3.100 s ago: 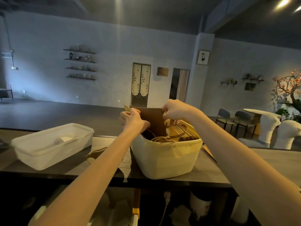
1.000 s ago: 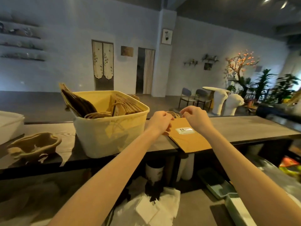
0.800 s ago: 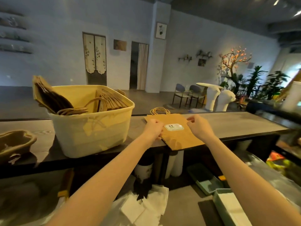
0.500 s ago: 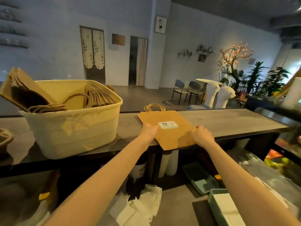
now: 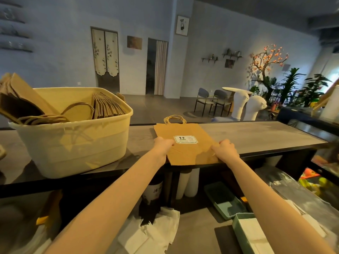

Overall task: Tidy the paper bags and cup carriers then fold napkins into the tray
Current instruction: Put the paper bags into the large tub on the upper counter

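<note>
Dark wooden counter [image 5: 256, 136] running across the room, two grey chairs [image 5: 212, 99] and a white table [image 5: 238, 99] beyond its far edge, blossom tree with orange lights [image 5: 266, 59], leafy plants [image 5: 293, 88], framed picture [image 5: 182, 25] on the pillar, curtained doorway [image 5: 157, 66]

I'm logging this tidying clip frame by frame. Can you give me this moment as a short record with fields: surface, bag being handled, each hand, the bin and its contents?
surface: dark counter
bag in hand: flat paper bag lying on the counter, handles away from the person, white label on top, near edge overhanging
left hand: on the bag's left edge
right hand: fingers curled on the bag's right edge
bin: cream plastic, left of the bag
bin contents: more folded paper bags
</note>
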Demonstrator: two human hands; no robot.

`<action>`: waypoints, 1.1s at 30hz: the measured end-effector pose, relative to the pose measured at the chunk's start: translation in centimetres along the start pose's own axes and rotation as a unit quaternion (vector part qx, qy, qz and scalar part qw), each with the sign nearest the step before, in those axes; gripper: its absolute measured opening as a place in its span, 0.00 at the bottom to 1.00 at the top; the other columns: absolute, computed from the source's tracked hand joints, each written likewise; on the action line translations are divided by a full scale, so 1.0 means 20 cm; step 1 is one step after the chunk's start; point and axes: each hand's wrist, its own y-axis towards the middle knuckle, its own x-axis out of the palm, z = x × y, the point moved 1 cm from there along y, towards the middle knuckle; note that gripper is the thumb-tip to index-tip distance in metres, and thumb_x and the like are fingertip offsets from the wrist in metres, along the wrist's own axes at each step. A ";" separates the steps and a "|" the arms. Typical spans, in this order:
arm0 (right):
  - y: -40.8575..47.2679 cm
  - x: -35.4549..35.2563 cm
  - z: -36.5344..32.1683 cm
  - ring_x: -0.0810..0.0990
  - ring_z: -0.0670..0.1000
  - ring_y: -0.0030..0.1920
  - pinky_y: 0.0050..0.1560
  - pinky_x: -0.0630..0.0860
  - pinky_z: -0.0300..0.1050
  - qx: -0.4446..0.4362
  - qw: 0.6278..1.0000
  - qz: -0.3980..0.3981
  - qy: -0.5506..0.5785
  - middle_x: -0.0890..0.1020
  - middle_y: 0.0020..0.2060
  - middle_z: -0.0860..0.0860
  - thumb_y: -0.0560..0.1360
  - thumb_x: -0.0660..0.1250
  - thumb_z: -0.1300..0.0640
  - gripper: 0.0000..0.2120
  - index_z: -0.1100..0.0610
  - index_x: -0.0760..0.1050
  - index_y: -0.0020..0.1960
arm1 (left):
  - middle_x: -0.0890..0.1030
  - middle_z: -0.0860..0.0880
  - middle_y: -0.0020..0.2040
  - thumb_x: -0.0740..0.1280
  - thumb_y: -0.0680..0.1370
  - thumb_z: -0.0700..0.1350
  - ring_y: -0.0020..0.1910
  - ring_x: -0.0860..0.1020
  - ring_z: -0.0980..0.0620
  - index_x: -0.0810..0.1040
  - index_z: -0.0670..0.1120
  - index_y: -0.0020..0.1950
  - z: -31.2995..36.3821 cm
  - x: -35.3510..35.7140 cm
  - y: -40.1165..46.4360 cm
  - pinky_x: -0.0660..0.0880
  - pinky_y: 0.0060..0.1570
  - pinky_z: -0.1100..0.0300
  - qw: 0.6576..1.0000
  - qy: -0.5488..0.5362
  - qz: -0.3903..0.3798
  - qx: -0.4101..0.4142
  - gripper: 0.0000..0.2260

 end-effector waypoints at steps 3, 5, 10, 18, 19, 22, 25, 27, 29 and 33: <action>0.00 -0.01 -0.01 0.72 0.59 0.59 0.61 0.73 0.56 0.012 0.999 -0.004 0.042 0.68 0.63 0.59 0.77 0.62 0.49 0.26 0.60 0.61 0.69 | 0.70 0.42 0.64 0.62 0.78 0.39 0.56 0.69 0.47 0.62 0.42 0.68 0.01 0.01 0.00 0.68 0.51 0.53 0.999 0.037 0.017 0.022 0.20; 0.00 -0.02 -0.02 0.72 0.59 0.59 0.60 0.73 0.53 0.022 0.998 -0.006 0.058 0.68 0.63 0.59 0.77 0.62 0.48 0.26 0.60 0.61 0.69 | 0.68 0.42 0.65 0.62 0.78 0.38 0.58 0.69 0.45 0.61 0.42 0.69 0.03 0.01 0.01 0.69 0.53 0.52 0.997 0.054 0.043 0.024 0.21; -0.03 0.00 -0.03 0.73 0.57 0.56 0.49 0.72 0.46 0.033 0.995 -0.048 0.075 0.71 0.61 0.60 0.77 0.62 0.48 0.24 0.61 0.64 0.66 | 0.69 0.43 0.65 0.58 0.79 0.35 0.62 0.70 0.45 0.57 0.39 0.72 0.07 -0.07 0.03 0.70 0.58 0.53 0.996 0.045 0.074 0.021 0.21; -0.17 -0.03 -0.12 0.75 0.58 0.58 0.54 0.76 0.49 -0.024 0.997 -0.043 0.055 0.71 0.62 0.59 0.78 0.61 0.48 0.26 0.61 0.62 0.70 | 0.74 0.46 0.52 0.60 0.80 0.41 0.53 0.73 0.48 0.71 0.42 0.55 0.14 -0.18 -0.10 0.72 0.48 0.56 0.981 0.093 0.053 0.163 0.05; -0.21 -0.05 -0.16 0.73 0.58 0.61 0.57 0.74 0.49 -0.051 0.996 -0.020 0.068 0.68 0.65 0.58 0.78 0.61 0.50 0.26 0.60 0.61 0.71 | 0.74 0.48 0.47 0.59 0.81 0.42 0.50 0.72 0.50 0.72 0.43 0.53 0.17 -0.19 -0.14 0.70 0.43 0.61 0.966 0.122 0.066 0.216 0.04; -0.34 -0.13 -0.29 0.68 0.56 0.66 0.58 0.68 0.45 -0.164 0.974 0.038 0.152 0.63 0.71 0.57 0.79 0.61 0.55 0.25 0.58 0.59 0.73 | 0.74 0.50 0.44 0.60 0.81 0.45 0.44 0.72 0.55 0.74 0.42 0.54 0.24 -0.21 -0.23 0.67 0.37 0.66 0.903 0.214 0.111 0.356 0.08; -0.48 -0.22 -0.44 0.65 0.52 0.70 0.64 0.64 0.42 -0.312 0.932 0.103 0.153 0.62 0.72 0.54 0.79 0.62 0.54 0.24 0.55 0.60 0.73 | 0.78 0.47 0.47 0.61 0.80 0.46 0.44 0.74 0.55 0.77 0.41 0.55 0.33 -0.25 -0.32 0.70 0.45 0.64 0.852 0.267 0.124 0.433 0.11; -0.54 -0.27 -0.51 0.63 0.51 0.71 0.66 0.61 0.41 -0.407 0.896 0.132 0.113 0.60 0.73 0.51 0.79 0.62 0.51 0.25 0.52 0.60 0.73 | 0.79 0.48 0.48 0.62 0.79 0.47 0.43 0.73 0.56 0.78 0.42 0.56 0.39 -0.28 -0.39 0.70 0.46 0.66 0.821 0.306 0.112 0.469 0.11; -0.59 -0.31 -0.56 0.57 0.52 0.74 0.71 0.56 0.49 -0.474 0.867 0.144 0.052 0.58 0.75 0.49 0.79 0.61 0.49 0.25 0.49 0.59 0.74 | 0.79 0.48 0.50 0.62 0.78 0.49 0.45 0.73 0.57 0.78 0.44 0.57 0.45 -0.31 -0.45 0.69 0.48 0.67 0.790 0.353 0.100 0.491 0.12; -0.64 -0.34 -0.60 0.47 0.54 0.77 0.76 0.45 0.56 -0.528 0.843 0.095 -0.045 0.59 0.75 0.48 0.79 0.60 0.54 0.24 0.47 0.59 0.74 | 0.80 0.47 0.52 0.62 0.78 0.50 0.46 0.75 0.55 0.78 0.45 0.58 0.52 -0.39 -0.57 0.71 0.49 0.65 0.728 0.435 0.088 0.523 0.13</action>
